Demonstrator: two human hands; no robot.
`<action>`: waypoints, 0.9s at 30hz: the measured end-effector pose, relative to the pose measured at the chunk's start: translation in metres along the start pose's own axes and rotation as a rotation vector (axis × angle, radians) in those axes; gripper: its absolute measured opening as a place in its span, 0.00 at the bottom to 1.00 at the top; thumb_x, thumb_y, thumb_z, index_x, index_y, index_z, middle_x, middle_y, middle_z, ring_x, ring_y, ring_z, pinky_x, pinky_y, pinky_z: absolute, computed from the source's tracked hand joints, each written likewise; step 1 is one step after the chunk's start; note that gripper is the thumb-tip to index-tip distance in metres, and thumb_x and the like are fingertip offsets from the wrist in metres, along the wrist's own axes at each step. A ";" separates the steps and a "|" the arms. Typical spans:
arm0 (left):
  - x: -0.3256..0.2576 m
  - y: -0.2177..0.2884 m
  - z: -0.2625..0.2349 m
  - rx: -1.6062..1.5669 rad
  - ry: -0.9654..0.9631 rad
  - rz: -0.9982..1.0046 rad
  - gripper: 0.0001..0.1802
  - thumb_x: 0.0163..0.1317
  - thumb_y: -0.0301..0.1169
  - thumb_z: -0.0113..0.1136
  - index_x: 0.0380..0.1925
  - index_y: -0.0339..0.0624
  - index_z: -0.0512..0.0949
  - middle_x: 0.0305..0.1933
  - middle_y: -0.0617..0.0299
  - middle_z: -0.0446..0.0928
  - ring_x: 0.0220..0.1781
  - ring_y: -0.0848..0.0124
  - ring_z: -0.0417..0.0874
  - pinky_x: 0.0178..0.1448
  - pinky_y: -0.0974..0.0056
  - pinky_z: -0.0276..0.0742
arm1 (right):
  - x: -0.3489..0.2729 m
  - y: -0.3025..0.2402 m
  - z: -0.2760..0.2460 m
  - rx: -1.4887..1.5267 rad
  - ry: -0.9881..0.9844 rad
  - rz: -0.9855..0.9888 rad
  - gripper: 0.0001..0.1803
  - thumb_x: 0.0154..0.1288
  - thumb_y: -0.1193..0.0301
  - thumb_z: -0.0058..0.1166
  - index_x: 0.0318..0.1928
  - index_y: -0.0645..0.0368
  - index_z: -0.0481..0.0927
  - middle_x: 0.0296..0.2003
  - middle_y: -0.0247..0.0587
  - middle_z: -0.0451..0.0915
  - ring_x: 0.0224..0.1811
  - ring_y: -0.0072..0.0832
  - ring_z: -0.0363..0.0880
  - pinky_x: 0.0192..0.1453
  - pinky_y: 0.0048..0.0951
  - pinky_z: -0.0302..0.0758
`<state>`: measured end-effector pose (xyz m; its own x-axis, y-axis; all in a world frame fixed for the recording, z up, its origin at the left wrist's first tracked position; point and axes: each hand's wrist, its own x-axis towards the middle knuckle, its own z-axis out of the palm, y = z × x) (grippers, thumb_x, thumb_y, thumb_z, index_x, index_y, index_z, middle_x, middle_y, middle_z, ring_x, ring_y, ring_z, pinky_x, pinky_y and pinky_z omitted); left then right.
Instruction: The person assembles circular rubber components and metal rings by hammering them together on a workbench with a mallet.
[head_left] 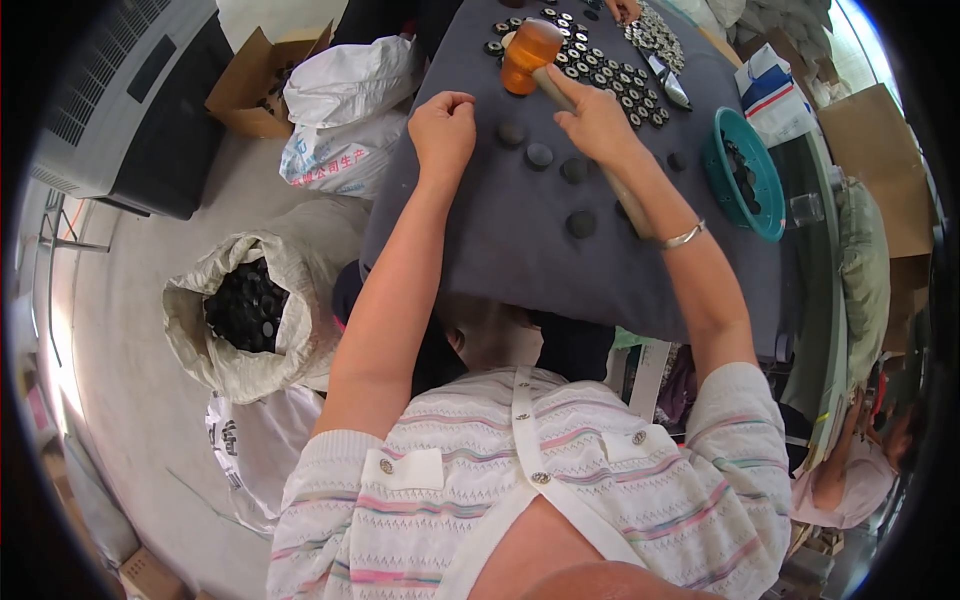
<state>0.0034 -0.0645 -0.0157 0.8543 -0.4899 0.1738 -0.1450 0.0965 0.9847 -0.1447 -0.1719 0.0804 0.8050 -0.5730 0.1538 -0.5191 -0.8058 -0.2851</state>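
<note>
Evidently the right hand (598, 118) is gripping the head-heavy, rigid mallet (530, 55) midway along its wooden handle, while the clenched left hand (443, 128) is resting beside small dark caps (539, 154).

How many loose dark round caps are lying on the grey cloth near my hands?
5 show: cap one and cap two between left hand and right hand, cap three, cap four by the mallet handle, cap five. The hands may hide more.
</note>
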 end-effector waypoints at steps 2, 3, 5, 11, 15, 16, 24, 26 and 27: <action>0.002 0.000 0.000 -0.005 0.005 -0.003 0.08 0.50 0.27 0.55 0.27 0.38 0.83 0.22 0.57 0.80 0.25 0.69 0.80 0.35 0.67 0.74 | 0.002 0.004 -0.005 0.040 0.077 -0.067 0.35 0.53 0.75 0.56 0.64 0.46 0.65 0.47 0.54 0.77 0.46 0.44 0.78 0.50 0.33 0.72; 0.002 0.000 0.000 -0.010 0.010 -0.011 0.08 0.50 0.27 0.55 0.27 0.38 0.83 0.22 0.56 0.80 0.26 0.69 0.81 0.36 0.67 0.74 | 0.003 0.005 -0.007 0.080 0.150 -0.133 0.35 0.53 0.75 0.56 0.64 0.45 0.64 0.46 0.54 0.77 0.45 0.44 0.78 0.50 0.33 0.72; 0.006 0.004 0.002 -0.016 0.004 -0.001 0.08 0.50 0.27 0.55 0.26 0.38 0.82 0.22 0.56 0.80 0.26 0.69 0.81 0.36 0.67 0.74 | 0.004 0.001 -0.012 0.067 0.162 -0.078 0.35 0.52 0.75 0.56 0.64 0.46 0.64 0.46 0.54 0.77 0.45 0.44 0.78 0.50 0.33 0.72; 0.000 -0.002 0.000 -0.027 0.003 0.016 0.08 0.50 0.25 0.53 0.27 0.36 0.82 0.21 0.57 0.79 0.22 0.71 0.79 0.32 0.67 0.74 | 0.011 0.019 -0.005 0.126 0.008 0.042 0.35 0.52 0.75 0.56 0.64 0.51 0.64 0.49 0.51 0.77 0.48 0.36 0.78 0.53 0.28 0.70; 0.005 0.007 -0.001 -0.102 0.013 -0.039 0.09 0.52 0.24 0.52 0.28 0.34 0.81 0.21 0.58 0.79 0.22 0.73 0.79 0.31 0.69 0.74 | -0.036 -0.007 -0.030 0.232 0.152 -0.134 0.36 0.51 0.77 0.55 0.64 0.53 0.63 0.53 0.52 0.74 0.52 0.32 0.76 0.55 0.25 0.69; 0.006 0.008 -0.003 -0.099 0.013 -0.044 0.09 0.52 0.24 0.52 0.28 0.34 0.81 0.21 0.58 0.79 0.22 0.73 0.79 0.31 0.69 0.74 | -0.046 -0.012 -0.032 0.234 0.147 -0.132 0.36 0.51 0.77 0.55 0.64 0.53 0.63 0.53 0.52 0.74 0.52 0.32 0.76 0.55 0.25 0.69; 0.003 0.013 -0.005 -0.197 0.014 -0.090 0.10 0.56 0.21 0.49 0.34 0.33 0.79 0.28 0.59 0.78 0.23 0.75 0.77 0.20 0.75 0.66 | -0.067 -0.021 -0.006 0.113 0.016 -0.113 0.38 0.52 0.75 0.54 0.66 0.44 0.61 0.34 0.53 0.75 0.35 0.47 0.76 0.44 0.39 0.72; 0.002 0.014 -0.006 -0.173 0.022 -0.086 0.10 0.56 0.21 0.49 0.33 0.33 0.79 0.28 0.59 0.78 0.23 0.75 0.77 0.20 0.75 0.66 | -0.069 -0.028 -0.015 0.132 0.031 -0.142 0.38 0.52 0.77 0.54 0.66 0.45 0.61 0.36 0.54 0.76 0.36 0.45 0.75 0.44 0.36 0.71; 0.003 0.015 -0.006 -0.181 0.018 -0.067 0.10 0.56 0.21 0.49 0.33 0.33 0.79 0.27 0.59 0.78 0.23 0.75 0.77 0.20 0.75 0.66 | -0.072 -0.035 -0.023 0.147 0.088 -0.141 0.38 0.52 0.77 0.54 0.66 0.45 0.61 0.35 0.53 0.75 0.35 0.45 0.75 0.44 0.36 0.71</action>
<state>0.0073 -0.0594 -0.0008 0.8681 -0.4850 0.1062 0.0034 0.2196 0.9756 -0.1914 -0.1059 0.1005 0.8349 -0.4727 0.2821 -0.3510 -0.8519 -0.3887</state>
